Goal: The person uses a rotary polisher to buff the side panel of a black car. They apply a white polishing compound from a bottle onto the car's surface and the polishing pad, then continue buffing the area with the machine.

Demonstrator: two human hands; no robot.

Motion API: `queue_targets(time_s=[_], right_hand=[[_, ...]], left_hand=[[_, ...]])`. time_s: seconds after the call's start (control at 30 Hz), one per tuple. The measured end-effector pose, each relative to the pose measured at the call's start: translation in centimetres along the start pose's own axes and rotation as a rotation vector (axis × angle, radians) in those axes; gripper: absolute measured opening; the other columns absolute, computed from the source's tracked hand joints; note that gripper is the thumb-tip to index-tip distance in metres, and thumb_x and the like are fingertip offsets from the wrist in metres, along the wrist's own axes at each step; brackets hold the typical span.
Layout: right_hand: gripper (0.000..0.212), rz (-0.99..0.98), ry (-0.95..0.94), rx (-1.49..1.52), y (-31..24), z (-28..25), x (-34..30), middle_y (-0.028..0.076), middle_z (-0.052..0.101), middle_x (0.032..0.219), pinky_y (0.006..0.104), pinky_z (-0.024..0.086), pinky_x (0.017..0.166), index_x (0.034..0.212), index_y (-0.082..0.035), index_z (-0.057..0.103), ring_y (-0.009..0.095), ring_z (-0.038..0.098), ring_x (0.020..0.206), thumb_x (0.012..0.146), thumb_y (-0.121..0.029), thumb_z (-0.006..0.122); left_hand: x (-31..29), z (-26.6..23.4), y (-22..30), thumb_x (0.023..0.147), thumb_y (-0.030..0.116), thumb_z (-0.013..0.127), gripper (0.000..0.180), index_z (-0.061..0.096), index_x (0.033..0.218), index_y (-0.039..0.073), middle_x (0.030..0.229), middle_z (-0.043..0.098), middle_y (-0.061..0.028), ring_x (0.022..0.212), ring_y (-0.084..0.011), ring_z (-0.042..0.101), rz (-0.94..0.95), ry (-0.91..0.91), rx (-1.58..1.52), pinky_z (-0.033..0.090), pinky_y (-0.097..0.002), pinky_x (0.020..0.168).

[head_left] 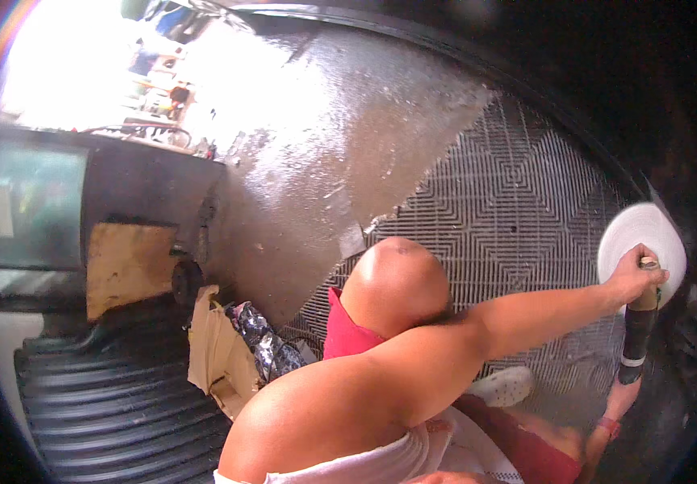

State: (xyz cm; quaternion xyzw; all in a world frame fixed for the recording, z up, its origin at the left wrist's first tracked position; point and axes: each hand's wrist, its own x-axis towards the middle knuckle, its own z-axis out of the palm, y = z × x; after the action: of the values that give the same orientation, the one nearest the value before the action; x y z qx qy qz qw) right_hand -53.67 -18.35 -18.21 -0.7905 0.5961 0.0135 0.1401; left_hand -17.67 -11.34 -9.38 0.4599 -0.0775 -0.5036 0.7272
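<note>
The left hand (635,278) is out at about 3 o'clock, at the end of a long bare arm that goes across the middle of the view. Its fingers are closed around the top of a polishing tool (639,335), a dark stick-shaped handle that hangs down from the hand. A round white pad (637,234) sits right behind the hand, touching it, close to a dark curved wall at the edge. The right hand (623,397) is lower, at about 4 o'clock, just under the bottom end of the handle. It has a red band at the wrist. It is at the handle's end, but you cannot tell if its fingers are shut around it or loose. A bare knee (397,278) sticks up in the middle, with red shorts (344,335) beside it. Under the knee lies a dark floor mat (518,194) with square zigzag lines. A white shoe (506,385) rests on the mat near 5 o'clock. Wet shiny ground (316,137) spreads toward 12 o'clock. At about 7 o'clock there is a black ribbed mat (114,395), with a torn piece of brown cardboard (219,351) and a crinkly silver wrapper (263,339) next to it.
</note>
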Motion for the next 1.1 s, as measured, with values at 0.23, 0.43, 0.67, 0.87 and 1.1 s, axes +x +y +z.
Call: queue_targets(time_s=[0.23, 0.43, 0.67, 0.87, 1.1], right_hand=[[0.067, -0.519, 0.001, 0.144, -13.2, 6.0, 9.0, 0.026, 0.069, 0.139, 0.0495, 0.053, 0.104, 0.152, -0.005, 0.056, 0.046, 0.065, 0.128, 0.090, -0.014, 0.080], [0.069, -0.620, 0.057, 0.058, -32.9, 1.9, 6.3, 0.023, 0.075, 0.124, 0.0537, 0.056, 0.095, 0.151, -0.015, 0.058, 0.046, 0.071, 0.115, 0.086, -0.008, 0.082], [0.069, -0.674, 0.168, 0.083, -41.6, -0.2, 4.2, 0.022, 0.076, 0.118, 0.0553, 0.056, 0.091, 0.147, -0.019, 0.059, 0.045, 0.072, 0.112, 0.084, -0.002, 0.080], [0.073, -0.525, 0.281, 0.197, -31.1, -2.0, 5.6, 0.025, 0.075, 0.122, 0.0528, 0.056, 0.097, 0.152, -0.007, 0.057, 0.048, 0.071, 0.114, 0.083, -0.007, 0.083], [0.071, -0.290, 0.310, 0.062, -12.2, -6.0, 2.7, 0.027, 0.071, 0.135, 0.0498, 0.056, 0.102, 0.149, -0.002, 0.059, 0.044, 0.069, 0.126, 0.084, -0.017, 0.085]], left_hand=[[1.2, -12.0, 6.2, 0.088, 0.033, 0.088, 0.043, 0.067, 0.115, 0.007, 0.107, 0.071, -0.0083, 0.100, -0.0211, 0.067, 0.248, 0.474, -0.106, 0.054, -0.0381, 0.093], [0.5, -20.5, 16.1, 0.090, 0.037, 0.087, 0.034, 0.070, 0.097, 0.008, 0.095, 0.071, -0.0041, 0.086, -0.0168, 0.065, 0.420, 0.764, -0.286, 0.054, -0.0358, 0.082], [-0.6, -25.4, 21.3, 0.092, 0.038, 0.088, 0.036, 0.069, 0.081, 0.010, 0.086, 0.069, -0.0005, 0.077, -0.0138, 0.060, 0.674, 0.803, -0.356, 0.049, -0.0313, 0.079], [-1.6, -14.1, 18.7, 0.093, 0.026, 0.087, 0.028, 0.067, 0.083, 0.010, 0.086, 0.067, 0.0006, 0.079, -0.0107, 0.060, 0.647, 0.409, -0.351, 0.049, -0.0291, 0.077], [-5.2, -1.2, 8.7, 0.090, 0.023, 0.089, 0.036, 0.064, 0.110, 0.005, 0.103, 0.069, -0.0051, 0.094, -0.0136, 0.067, 0.393, 0.147, -0.088, 0.056, -0.0309, 0.085]])
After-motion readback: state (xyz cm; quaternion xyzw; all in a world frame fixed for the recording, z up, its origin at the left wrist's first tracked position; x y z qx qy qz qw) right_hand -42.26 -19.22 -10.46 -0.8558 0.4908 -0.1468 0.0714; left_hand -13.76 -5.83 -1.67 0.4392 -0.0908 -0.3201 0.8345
